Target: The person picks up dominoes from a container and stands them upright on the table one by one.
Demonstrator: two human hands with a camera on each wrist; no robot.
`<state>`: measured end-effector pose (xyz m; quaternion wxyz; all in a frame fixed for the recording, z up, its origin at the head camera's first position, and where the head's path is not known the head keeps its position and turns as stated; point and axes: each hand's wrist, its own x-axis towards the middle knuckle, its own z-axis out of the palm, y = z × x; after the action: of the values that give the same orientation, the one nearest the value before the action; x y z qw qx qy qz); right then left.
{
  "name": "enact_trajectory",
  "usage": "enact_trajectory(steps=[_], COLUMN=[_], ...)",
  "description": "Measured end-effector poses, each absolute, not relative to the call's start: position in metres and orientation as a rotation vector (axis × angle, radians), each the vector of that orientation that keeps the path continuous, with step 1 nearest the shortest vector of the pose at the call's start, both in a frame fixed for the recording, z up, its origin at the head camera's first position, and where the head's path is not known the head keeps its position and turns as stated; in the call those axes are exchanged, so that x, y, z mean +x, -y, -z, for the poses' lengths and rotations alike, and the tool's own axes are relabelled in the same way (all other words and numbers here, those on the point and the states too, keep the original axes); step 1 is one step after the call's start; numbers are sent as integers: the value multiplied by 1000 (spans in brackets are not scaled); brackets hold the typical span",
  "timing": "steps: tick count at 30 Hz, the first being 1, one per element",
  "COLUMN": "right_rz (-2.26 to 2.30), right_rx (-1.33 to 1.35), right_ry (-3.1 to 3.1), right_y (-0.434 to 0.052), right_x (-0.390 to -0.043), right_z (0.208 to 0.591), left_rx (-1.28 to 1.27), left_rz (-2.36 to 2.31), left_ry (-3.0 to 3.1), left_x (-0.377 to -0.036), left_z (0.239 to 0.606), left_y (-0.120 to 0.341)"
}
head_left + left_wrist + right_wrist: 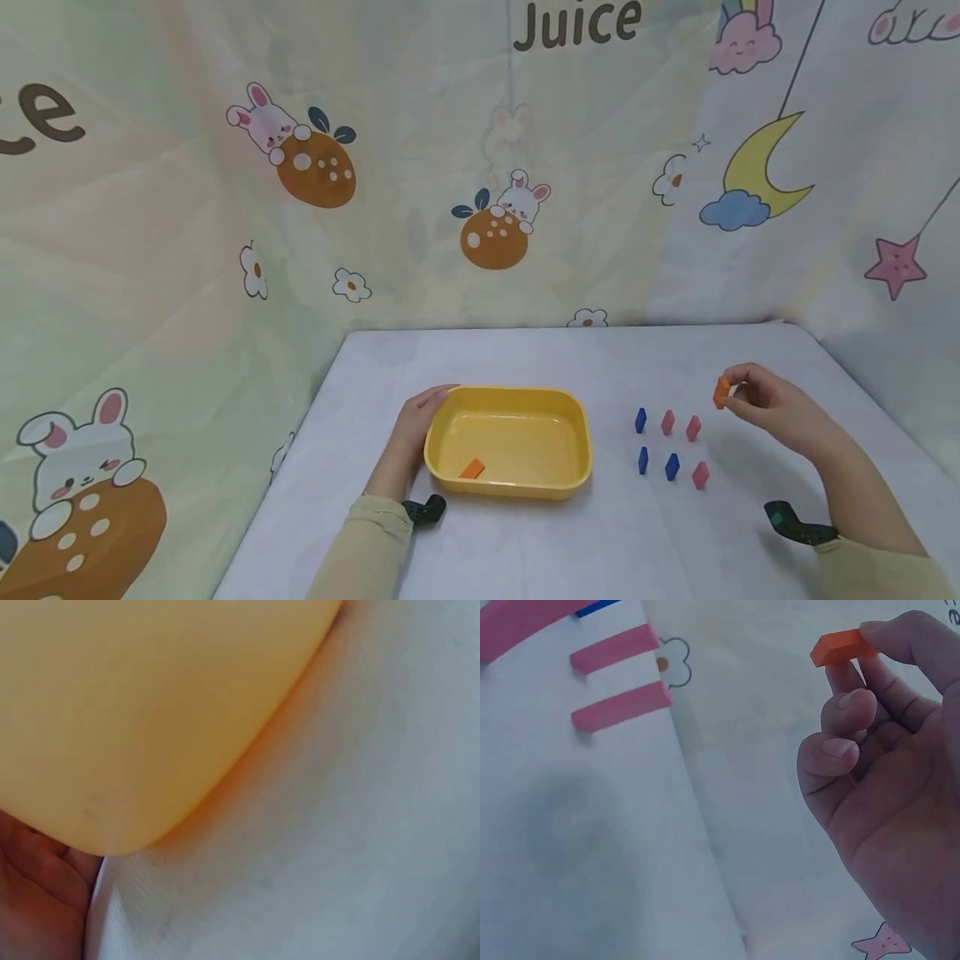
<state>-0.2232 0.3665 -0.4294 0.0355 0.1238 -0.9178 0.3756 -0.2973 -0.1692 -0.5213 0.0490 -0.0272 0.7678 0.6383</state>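
My left hand [417, 418] holds the yellow tray [510, 492] at its left side, with fingers curled round the far left corner; the thumb is hidden. In the left wrist view, part of that hand [41, 889] shows under the tray's corner [150, 750]. An orange block [472, 469] lies inside the tray, near its front left. Over the right of the table, my right hand [772, 408] pinches another orange block [722, 392] between thumb and fingers. The right wrist view shows this orange block [844, 647] raised, the other fingers loosely bent.
Between the tray and my right hand, three blue blocks [672, 467] and three pink blocks [701, 475] stand in two rows on the white table [570, 550]. A printed cloth [420, 150] hangs behind the table. Each wrist carries a black device [798, 525].
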Motion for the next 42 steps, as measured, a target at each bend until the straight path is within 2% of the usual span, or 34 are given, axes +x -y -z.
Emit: enact_trajectory(steps=[16, 42], right_rz=[-1066, -1037], right_rx=[175, 128], right_ry=[3069, 3123], right_y=[-386, -385], right_x=[-226, -227], right_z=[488, 501], left_rx=[-88, -64], left_rz=[-1950, -1951], left_ry=[-2320, -2357], left_x=[-296, -296], left_z=[522, 524], left_y=[170, 169])
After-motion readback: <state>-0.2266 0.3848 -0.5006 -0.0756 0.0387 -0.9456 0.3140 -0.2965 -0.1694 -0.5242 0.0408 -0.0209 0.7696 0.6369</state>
